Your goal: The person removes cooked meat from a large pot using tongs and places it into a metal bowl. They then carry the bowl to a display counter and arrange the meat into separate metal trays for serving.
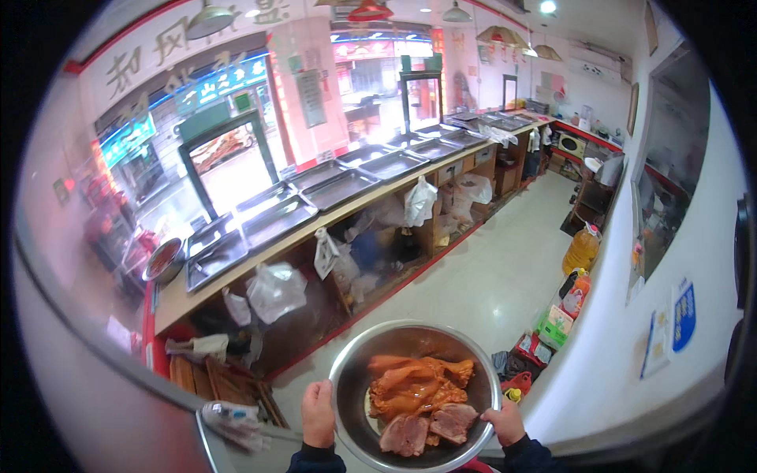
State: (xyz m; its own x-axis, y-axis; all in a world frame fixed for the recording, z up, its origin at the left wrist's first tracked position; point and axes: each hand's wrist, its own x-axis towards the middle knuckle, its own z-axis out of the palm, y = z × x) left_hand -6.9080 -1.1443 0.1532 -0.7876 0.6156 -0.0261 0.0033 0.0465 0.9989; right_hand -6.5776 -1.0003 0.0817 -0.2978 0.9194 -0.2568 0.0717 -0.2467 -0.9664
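Note:
Both my hands carry a round stainless steel bowl (pixel 355 349) low in front of me. My left hand (pixel 319 414) grips its left rim, and my right hand (pixel 507 421) grips the right rim with the thumb over the edge. Inside lie browned, glossy pieces of cooked meat (pixel 414 384) heaped together, with two cut pieces of pinkish meat (pixel 405 434) at the near side. Dark sleeves show at both wrists.
A long counter (pixel 284 236) with metal trays (pixel 340 188) runs along the windows at left, a metal bowl (pixel 164 260) at its near end. Plastic bags hang below it. Along the right wall stand a yellow oil jug (pixel 581 249) and several packages. A tiled floor (pixel 473 266) lies between.

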